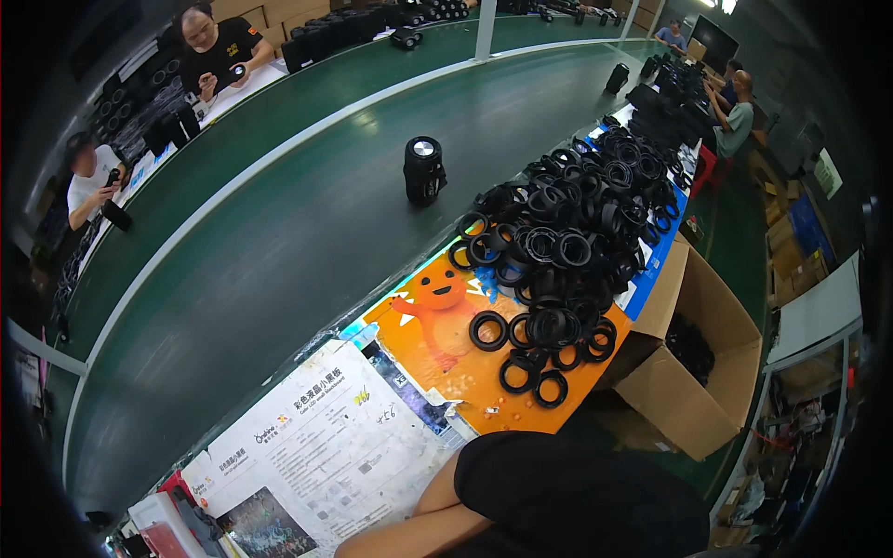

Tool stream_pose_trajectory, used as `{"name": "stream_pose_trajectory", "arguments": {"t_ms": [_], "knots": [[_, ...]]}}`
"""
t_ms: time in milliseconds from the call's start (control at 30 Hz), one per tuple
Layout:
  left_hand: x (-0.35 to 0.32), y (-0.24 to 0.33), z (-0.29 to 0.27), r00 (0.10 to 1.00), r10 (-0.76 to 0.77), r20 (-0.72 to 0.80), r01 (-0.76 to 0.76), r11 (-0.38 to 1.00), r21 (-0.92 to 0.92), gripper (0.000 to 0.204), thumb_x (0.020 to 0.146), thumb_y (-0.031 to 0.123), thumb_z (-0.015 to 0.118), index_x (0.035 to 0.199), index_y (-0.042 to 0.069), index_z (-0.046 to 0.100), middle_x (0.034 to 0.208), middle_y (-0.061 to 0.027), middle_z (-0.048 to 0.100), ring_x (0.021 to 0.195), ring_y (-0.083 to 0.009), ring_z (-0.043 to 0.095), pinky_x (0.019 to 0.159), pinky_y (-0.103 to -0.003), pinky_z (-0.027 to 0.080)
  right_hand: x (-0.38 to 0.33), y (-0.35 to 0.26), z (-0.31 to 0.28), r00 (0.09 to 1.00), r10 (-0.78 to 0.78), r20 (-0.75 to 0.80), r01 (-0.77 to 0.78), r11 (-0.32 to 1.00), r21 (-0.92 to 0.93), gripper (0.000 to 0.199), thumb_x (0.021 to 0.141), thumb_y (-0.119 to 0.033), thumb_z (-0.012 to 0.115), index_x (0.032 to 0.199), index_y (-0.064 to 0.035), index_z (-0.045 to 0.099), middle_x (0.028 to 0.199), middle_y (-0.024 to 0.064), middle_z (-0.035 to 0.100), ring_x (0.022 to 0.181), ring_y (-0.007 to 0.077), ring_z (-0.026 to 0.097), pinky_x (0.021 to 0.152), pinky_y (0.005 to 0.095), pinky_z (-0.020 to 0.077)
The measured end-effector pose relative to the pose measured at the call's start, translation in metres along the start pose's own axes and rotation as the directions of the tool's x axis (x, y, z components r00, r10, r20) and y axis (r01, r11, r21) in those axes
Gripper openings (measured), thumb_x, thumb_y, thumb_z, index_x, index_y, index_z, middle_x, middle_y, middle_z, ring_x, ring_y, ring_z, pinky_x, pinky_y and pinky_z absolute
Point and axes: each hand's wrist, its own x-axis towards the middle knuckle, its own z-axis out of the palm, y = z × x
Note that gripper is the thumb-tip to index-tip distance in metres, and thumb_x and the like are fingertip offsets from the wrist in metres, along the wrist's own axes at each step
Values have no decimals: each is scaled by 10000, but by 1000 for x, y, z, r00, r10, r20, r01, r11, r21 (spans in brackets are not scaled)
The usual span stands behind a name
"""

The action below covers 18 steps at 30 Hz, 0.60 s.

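My bare forearms lie folded close together at the bench's near edge, and neither hand shows in the picture. They are nearest to a large white printed sheet covering the bench top. Beyond the sheet is an orange board with a cartoon figure. A big heap of black rings covers its far part, with several loose rings on the near side. On the green conveyor belt a black cylindrical device, which looks like a portable speaker, stands upright with a silver disc on top.
An open cardboard box with black parts inside stands right of the bench. Another black cylinder is farther along the belt. Two people work across the belt; others sit at the far right. A pale container is at lower left.
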Motion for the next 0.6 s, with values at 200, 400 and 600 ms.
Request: {"name": "stream_pose_trajectory", "arguments": {"t_ms": [200, 400, 600], "knots": [[-25, 16, -9, 995, -63, -79, 62, 998, -21, 260, 1034, 147, 630, 1232, -5, 703, 1107, -230, 763, 1000, -430, 751, 895, -451, 619, 1, -13, 2, 995, -50, 85, 44, 996, 79, 314, 1097, -292, 612, 1183, -16, 735, 1121, 125, 752, 1032, 229, 712, 908, 392, 572], [-21, 41, 5, 995, -81, -63, 75, 993, -95, 268, 1037, 150, 632, 1244, -4, 705, 1118, -229, 764, 1005, -429, 751, 901, -447, 619, -25, -31, 46, 994, -95, 55, 83, 977, 198, 322, 1108, -305, 614, 1181, -17, 739, 1117, 115, 763, 1023, 214, 719, 903, 385, 576], [21, 63, 1, 996, -69, 58, 78, 982, -171, 276, 1041, 153, 635, 1257, -3, 708, 1129, -229, 765, 1009, -428, 751, 908, -442, 619, -78, -49, 89, 986, -142, -88, 162, 944, 289, 331, 1118, -318, 616, 1180, -18, 742, 1114, 104, 773, 1015, 199, 726, 898, 378, 580]]}}
